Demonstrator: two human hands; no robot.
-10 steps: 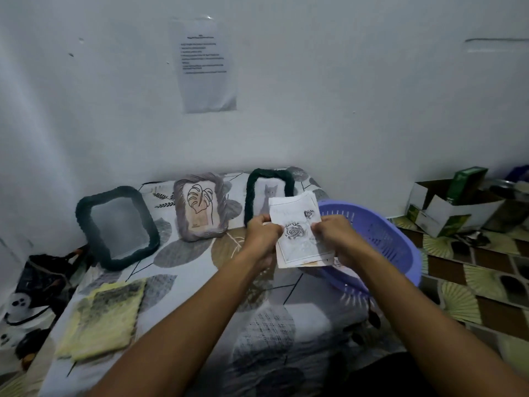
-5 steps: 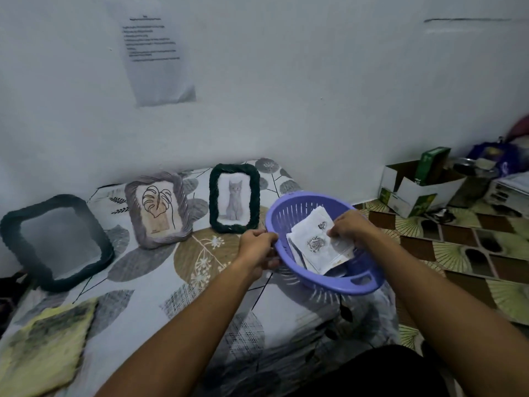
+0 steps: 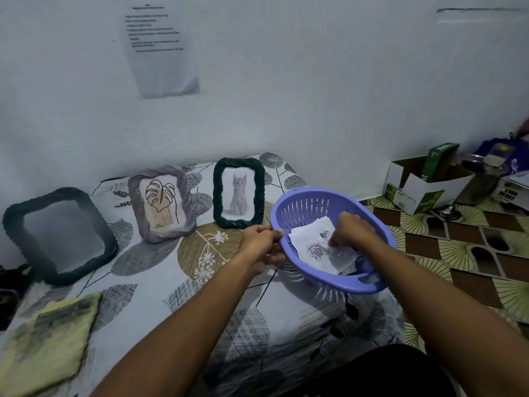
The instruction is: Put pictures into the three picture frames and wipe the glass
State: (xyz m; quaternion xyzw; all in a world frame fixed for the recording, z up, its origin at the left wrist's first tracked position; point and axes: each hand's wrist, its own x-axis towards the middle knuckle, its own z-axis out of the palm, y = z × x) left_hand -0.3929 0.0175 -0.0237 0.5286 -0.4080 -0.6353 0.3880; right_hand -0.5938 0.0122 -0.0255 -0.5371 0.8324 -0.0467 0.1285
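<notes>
A second ago both hands held the printed pictures up in front of the frames; half a second ago they were going into the basket, and now they lie inside it.

I count three picture frames leaning against the wall on the bed: a dark empty frame (image 3: pixel 58 234) on the left, a grey frame (image 3: pixel 162 204) holding a leaf drawing in the middle, and a dark green frame (image 3: pixel 238 192) holding a cat picture on the right. There is one purple basket (image 3: pixel 329 282), one small stack of pictures (image 3: pixel 320 249) with rose drawings on top, and one yellow cloth (image 3: pixel 47 339) lying flat on the bed at lower left.

My left hand (image 3: pixel 262 245) curls its fingers around the basket's left rim. My right hand (image 3: pixel 353 232) reaches inside the basket, fingertips bent down on the top picture; I cannot tell whether they pinch it or only press it.
</notes>
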